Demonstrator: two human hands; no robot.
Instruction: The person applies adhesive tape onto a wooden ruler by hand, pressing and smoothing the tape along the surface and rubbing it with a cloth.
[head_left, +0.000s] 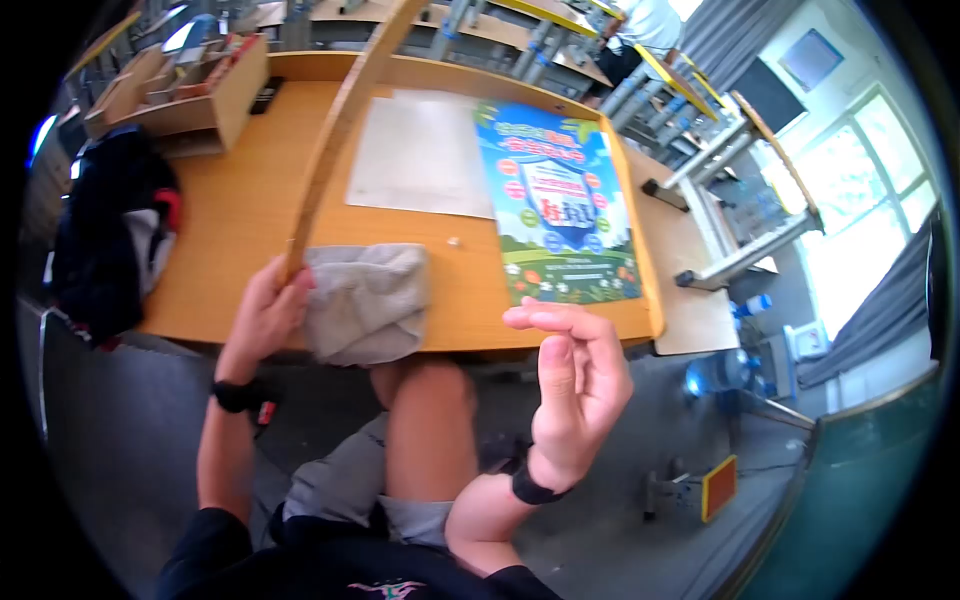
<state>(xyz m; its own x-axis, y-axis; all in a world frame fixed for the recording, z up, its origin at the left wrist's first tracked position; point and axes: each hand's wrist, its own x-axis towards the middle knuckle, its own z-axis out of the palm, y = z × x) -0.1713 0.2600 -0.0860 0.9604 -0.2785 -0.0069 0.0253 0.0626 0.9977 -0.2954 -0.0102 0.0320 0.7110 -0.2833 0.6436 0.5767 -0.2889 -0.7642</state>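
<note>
My left hand (268, 312) is closed around the lower end of a long wooden strip (345, 130), which slants up and away over the desk. Beside that hand, a folded grey cloth (368, 300) lies at the desk's front edge; whether the fingers touch it I cannot tell. My right hand (582, 385) is raised in front of the desk edge, its fingers bent and the thumb apart, with nothing in it. Just beyond it lies a colourful blue and green poster (560, 205). White paper sheets (420, 155) lie left of the poster.
On the desk (230, 220), a wooden box (190, 95) with items inside stands at the far left. Dark clothing (110, 235) is heaped at the left edge. An upturned desk or chair frame (735, 190) stands to the right, with plastic bottles (725, 372) on the floor.
</note>
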